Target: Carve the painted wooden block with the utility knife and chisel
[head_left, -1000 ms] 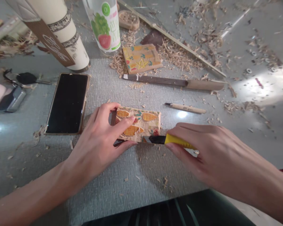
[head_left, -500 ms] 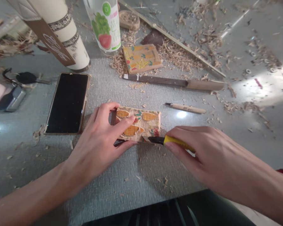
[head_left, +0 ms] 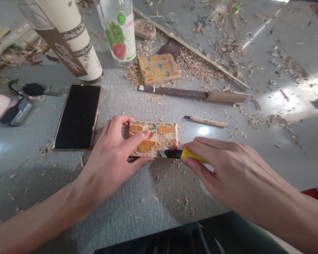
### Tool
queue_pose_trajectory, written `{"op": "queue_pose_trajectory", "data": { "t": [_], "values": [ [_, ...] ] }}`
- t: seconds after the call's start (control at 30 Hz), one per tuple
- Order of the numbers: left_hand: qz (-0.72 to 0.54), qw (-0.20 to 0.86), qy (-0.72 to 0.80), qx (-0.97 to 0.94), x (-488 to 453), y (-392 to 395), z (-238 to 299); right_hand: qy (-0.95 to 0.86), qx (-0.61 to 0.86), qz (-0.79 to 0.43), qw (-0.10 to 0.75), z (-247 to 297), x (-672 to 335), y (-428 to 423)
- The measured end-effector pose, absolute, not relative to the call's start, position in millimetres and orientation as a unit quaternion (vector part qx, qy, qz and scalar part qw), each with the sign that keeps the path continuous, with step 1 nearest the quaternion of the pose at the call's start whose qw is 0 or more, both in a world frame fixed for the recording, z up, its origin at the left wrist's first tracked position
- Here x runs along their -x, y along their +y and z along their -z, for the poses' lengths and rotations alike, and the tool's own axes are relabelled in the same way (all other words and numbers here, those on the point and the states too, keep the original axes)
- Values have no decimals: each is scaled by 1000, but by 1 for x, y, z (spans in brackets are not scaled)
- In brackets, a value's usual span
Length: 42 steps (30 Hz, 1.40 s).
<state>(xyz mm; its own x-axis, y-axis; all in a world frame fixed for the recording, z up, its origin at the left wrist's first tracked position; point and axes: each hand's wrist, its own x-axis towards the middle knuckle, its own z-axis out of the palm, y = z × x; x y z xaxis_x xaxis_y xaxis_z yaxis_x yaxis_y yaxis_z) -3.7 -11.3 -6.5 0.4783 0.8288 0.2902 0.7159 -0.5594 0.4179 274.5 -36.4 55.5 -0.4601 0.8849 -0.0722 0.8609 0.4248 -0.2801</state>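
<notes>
A small rectangular wooden block, painted with orange carrot-like shapes and partly carved, lies on the table in front of me. My left hand grips its left end, thumb across the painted face and fingers around the far and near edges. In my right hand is a carving knife with a yellow handle, a black neck and a short slanted blade. The blade tip touches the block's near edge, close to my left thumb. Beyond my right hand lies a thin wooden-handled gouge.
A phone lies left of the block, near keys. Behind stand a patterned paper cup and a plastic bottle. A flat file lies before a second painted block, with wood shavings around.
The blade now lies flatter across the block's near edge, and my right hand has shifted slightly left. My left hand keeps its hold. The whole view has moved a little.
</notes>
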Motion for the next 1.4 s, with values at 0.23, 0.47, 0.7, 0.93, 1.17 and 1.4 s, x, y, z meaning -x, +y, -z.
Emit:
{"op": "queue_pose_trajectory", "data": {
  "t": [0.23,0.47,0.7,0.93,1.17,1.4],
  "values": [
    [-221,121,456,-854,5,-12,6,-884,452,-108,57,-49,-282,-25],
    [-214,128,463,-851,5,-14,6,-862,465,-198,49,-55,-297,-22],
    [-217,123,456,-854,5,-14,5,-848,480,-220,42,-53,-293,-24],
    [-222,152,465,-843,5,-12,4,-860,482,-165,27,-58,-284,-28],
    [-233,151,463,-842,3,-10,4,-869,485,-74,59,-55,-276,-46],
    [-247,149,448,-846,2,-8,3,-853,510,-64,91,-46,-273,-57]
  ]
}}
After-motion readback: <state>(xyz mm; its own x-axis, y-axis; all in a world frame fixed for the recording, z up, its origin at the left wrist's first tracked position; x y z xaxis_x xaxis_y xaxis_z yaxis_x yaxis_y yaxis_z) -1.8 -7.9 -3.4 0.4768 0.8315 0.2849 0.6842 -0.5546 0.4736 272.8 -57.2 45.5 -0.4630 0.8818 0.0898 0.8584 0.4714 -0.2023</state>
